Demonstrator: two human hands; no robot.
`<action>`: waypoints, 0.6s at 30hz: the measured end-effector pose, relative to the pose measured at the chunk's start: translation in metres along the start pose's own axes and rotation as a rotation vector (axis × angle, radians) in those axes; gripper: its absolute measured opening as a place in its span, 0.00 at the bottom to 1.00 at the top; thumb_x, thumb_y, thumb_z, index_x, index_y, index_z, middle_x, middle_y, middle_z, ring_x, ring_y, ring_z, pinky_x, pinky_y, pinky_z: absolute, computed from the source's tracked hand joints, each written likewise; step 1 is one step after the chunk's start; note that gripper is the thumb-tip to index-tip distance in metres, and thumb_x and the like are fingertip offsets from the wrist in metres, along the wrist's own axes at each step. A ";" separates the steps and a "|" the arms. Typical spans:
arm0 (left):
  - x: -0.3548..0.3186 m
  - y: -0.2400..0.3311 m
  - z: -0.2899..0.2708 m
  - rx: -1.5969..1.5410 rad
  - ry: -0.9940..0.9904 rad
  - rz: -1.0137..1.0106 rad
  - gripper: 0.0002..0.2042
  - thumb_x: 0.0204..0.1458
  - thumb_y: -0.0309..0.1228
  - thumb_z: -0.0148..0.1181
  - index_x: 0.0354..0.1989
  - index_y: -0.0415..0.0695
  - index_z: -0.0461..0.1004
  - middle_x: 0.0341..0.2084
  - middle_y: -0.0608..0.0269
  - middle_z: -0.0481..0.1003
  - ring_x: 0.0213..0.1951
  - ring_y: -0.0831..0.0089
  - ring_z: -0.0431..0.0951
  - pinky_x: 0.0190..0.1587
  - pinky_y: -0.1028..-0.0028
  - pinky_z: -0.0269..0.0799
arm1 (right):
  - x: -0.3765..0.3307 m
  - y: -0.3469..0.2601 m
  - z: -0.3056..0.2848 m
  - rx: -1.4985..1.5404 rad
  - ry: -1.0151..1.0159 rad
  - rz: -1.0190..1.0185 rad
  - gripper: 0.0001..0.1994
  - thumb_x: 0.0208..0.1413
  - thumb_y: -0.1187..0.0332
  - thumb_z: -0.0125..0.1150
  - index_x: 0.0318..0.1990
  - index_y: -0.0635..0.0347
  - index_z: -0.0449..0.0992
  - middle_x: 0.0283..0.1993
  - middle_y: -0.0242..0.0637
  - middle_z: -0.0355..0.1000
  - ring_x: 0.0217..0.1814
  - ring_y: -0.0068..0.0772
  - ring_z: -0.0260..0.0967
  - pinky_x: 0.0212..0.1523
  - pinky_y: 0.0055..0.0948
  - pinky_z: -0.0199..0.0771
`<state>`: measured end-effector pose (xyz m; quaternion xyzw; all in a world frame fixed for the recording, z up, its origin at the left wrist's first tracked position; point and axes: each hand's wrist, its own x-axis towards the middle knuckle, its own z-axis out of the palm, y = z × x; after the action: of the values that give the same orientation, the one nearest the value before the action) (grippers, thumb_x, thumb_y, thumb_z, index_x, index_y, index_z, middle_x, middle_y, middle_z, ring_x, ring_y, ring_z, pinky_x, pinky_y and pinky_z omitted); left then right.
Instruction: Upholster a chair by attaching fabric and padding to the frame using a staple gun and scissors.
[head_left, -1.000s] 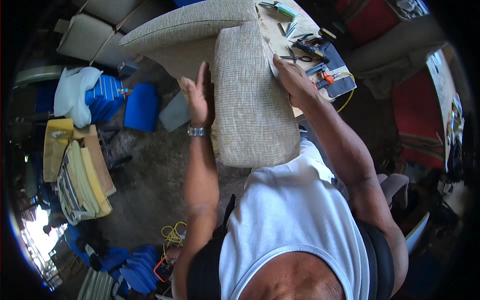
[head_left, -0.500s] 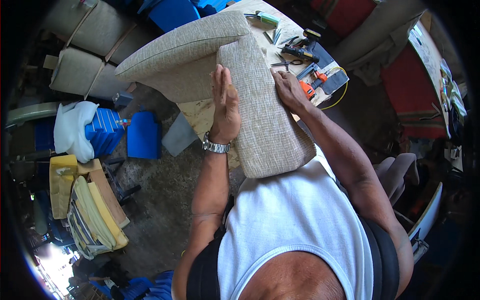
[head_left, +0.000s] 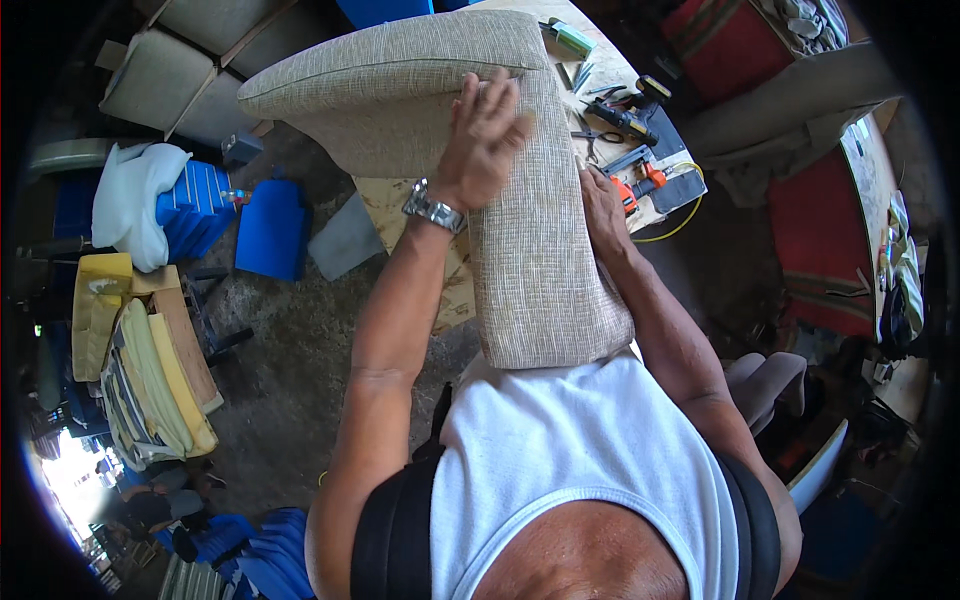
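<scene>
A beige woven upholstered seat cushion [head_left: 400, 95], bent into an L shape, stands on edge on the workbench [head_left: 400, 205] and leans against my chest. My left hand [head_left: 482, 135], with a metal wristwatch, presses flat on top of the cushion near its bend. My right hand [head_left: 603, 200] grips the cushion's right side edge, fingers partly hidden behind the fabric.
Scissors, a stapler, an orange tool and a yellow cord lie on the bench [head_left: 640, 150] beyond the cushion. Blue cushions [head_left: 270, 225] and a white cloth [head_left: 135, 200] lie on the floor at left. Stacked foam pads [head_left: 150, 370] sit lower left; red fabric [head_left: 820, 240] at right.
My left hand has slid from the cushion's left side up onto its top surface. The cushion has tilted and come closer to my chest.
</scene>
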<state>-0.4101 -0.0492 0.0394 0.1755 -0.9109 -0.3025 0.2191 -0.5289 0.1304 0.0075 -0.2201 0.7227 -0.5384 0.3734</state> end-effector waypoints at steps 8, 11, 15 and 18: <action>-0.056 0.106 0.008 0.306 -0.257 0.313 0.42 0.61 0.64 0.35 0.66 0.34 0.62 0.69 0.41 0.55 0.72 0.50 0.51 0.74 0.58 0.39 | 0.000 0.022 -0.007 0.249 -0.153 -0.292 0.24 0.68 0.53 0.48 0.57 0.68 0.70 0.50 0.44 0.75 0.50 0.35 0.73 0.55 0.31 0.71; -0.034 0.079 0.000 0.213 -0.071 0.149 0.32 0.65 0.55 0.40 0.66 0.41 0.64 0.69 0.40 0.55 0.71 0.47 0.53 0.73 0.58 0.45 | 0.001 0.015 -0.002 0.257 -0.005 -0.125 0.21 0.69 0.53 0.48 0.47 0.65 0.75 0.36 0.33 0.75 0.37 0.24 0.70 0.41 0.29 0.71; -0.004 0.032 0.005 0.178 0.146 -0.149 0.26 0.65 0.47 0.44 0.67 0.46 0.65 0.68 0.34 0.54 0.69 0.40 0.55 0.70 0.50 0.50 | -0.001 0.007 0.006 0.027 0.048 -0.022 0.23 0.69 0.52 0.46 0.36 0.67 0.75 0.29 0.31 0.70 0.34 0.21 0.63 0.36 0.29 0.66; 0.000 0.045 0.018 0.224 0.134 -0.282 0.26 0.65 0.46 0.43 0.69 0.48 0.62 0.69 0.35 0.51 0.68 0.34 0.54 0.69 0.47 0.53 | -0.010 0.002 0.009 0.270 0.080 -0.082 0.22 0.70 0.53 0.45 0.38 0.67 0.75 0.32 0.33 0.72 0.37 0.22 0.65 0.41 0.28 0.67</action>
<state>-0.4276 -0.0071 0.0549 0.3443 -0.8887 -0.2146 0.2137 -0.5156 0.1326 0.0072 -0.1756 0.6483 -0.6538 0.3484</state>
